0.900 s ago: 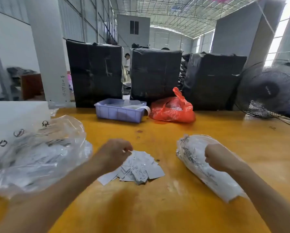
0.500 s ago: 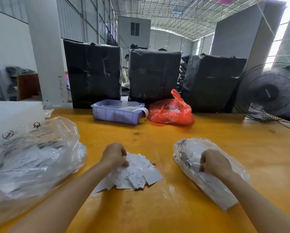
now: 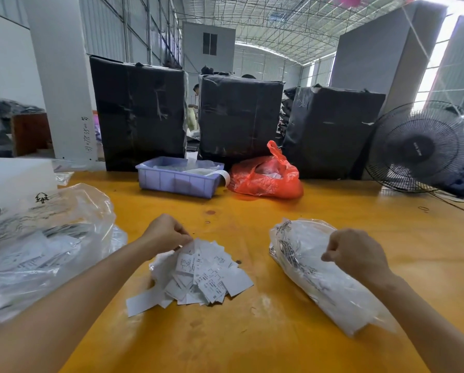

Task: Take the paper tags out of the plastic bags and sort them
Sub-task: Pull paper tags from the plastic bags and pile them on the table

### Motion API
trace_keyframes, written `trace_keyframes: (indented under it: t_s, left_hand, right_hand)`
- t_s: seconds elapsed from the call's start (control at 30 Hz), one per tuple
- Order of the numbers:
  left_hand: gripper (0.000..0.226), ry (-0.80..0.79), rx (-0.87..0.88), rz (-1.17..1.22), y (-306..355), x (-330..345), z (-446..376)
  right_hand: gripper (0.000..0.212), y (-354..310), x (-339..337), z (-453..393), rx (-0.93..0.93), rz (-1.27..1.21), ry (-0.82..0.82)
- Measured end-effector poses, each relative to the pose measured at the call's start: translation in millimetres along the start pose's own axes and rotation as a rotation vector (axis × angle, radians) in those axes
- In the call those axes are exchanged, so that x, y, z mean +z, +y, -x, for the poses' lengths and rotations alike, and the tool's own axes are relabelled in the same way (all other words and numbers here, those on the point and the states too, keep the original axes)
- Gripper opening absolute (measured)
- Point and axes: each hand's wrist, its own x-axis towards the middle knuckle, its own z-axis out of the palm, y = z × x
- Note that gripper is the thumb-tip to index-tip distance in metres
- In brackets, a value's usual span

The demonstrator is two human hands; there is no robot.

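Head view: yellow table (image 3: 252,332), warehouse; left hand (image 3: 166,234) pinches tags (image 3: 206,275), right hand (image 3: 357,254) grips bag (image 3: 306,267).

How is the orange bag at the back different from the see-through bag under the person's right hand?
The orange bag is coloured, so little of its inside shows; the clear bag lets white paper inside show through. The orange bag sits far back beside the purple bin, and no hand touches it; the clear bag lies near, with the right hand on it. Both are crumpled plastic on the yellow table.
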Motion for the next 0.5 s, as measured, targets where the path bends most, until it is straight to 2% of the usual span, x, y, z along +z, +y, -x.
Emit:
trace_keyframes:
  t_s: [0.1, 0.2, 0.27, 0.33, 0.4, 0.5]
  left_hand:
    - [0.012, 0.003, 0.026, 0.025, 3, -8, 2]
    - [0.014, 0.044, 0.041, 0.096, 1, -13, 6]
    - [0.024, 0.121, 0.044, 0.152, 0, -15, 8]
    - [0.03, 0.161, 0.033, 0.208, -1, -15, 9]
    - [0.03, 0.18, 0.019, 0.226, -2, -13, 7]
    - [0.018, 0.188, 0.023, 0.241, -3, -11, 3]
  right_hand:
    - [0.034, -1, -9, 4, 0.009, -0.112, 0.073]
    - [0.024, -8, -15, 6, -0.03, -0.313, 0.213]
    - [0.018, -21, -19, 7, -0.033, -0.558, 0.236]
    - [0.013, -40, -22, 11, -0.031, -0.885, 0.155]
    - [0.01, -62, -21, 15, -0.004, -1.152, -0.002]
    - [0.004, -95, -11, 22, 0.068, -1.356, -0.257]
